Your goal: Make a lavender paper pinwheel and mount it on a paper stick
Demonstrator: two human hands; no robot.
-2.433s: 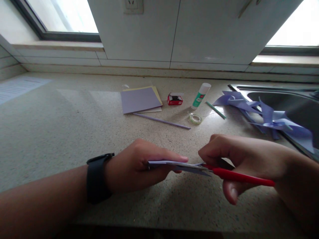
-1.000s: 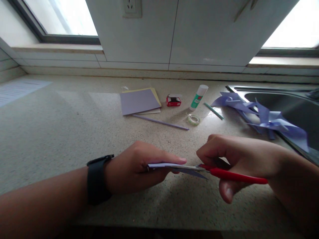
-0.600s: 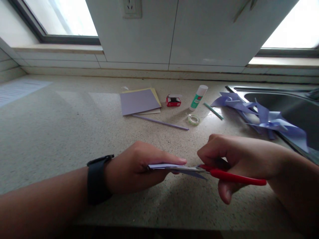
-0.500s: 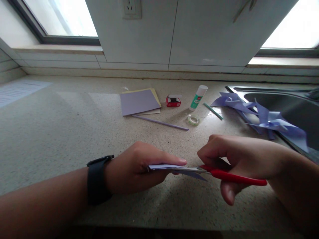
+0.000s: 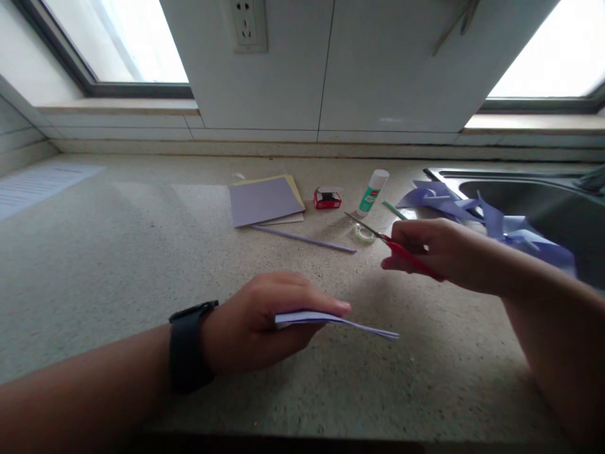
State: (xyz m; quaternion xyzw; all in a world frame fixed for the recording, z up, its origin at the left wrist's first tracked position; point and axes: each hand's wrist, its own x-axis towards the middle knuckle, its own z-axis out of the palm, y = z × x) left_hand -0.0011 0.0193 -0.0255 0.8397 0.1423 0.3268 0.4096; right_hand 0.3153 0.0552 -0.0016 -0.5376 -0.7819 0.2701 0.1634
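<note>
Near the counter's front, my left hand [image 5: 278, 312] pinches a folded purple paper [image 5: 340, 320] between thumb and fingers, seen almost edge-on. Its layers stick out to the right, slightly apart at the tip. My right hand [image 5: 420, 249] is closed around the red handles of a pair of scissors [image 5: 409, 257], farther back and to the right, apart from the paper. The blades look closed and point up-left, passing above a roll of clear tape [image 5: 363, 234]. Close behind the tape, a glue stick [image 5: 373, 192] stands with its white cap on.
A stack of purple and yellow sheets [image 5: 267, 200], a small red box [image 5: 327, 198] and a thin purple stick [image 5: 307, 239] lie mid-counter. Folded purple paper pieces [image 5: 496, 217] rest by the sink [image 5: 534, 195], near a green stick [image 5: 393, 210]. A printed sheet [image 5: 42, 186] lies far left.
The scissors have come away from the folded paper; my right hand has carried them back, toward the tape. My left hand stays nearly in place, still holding the paper.
</note>
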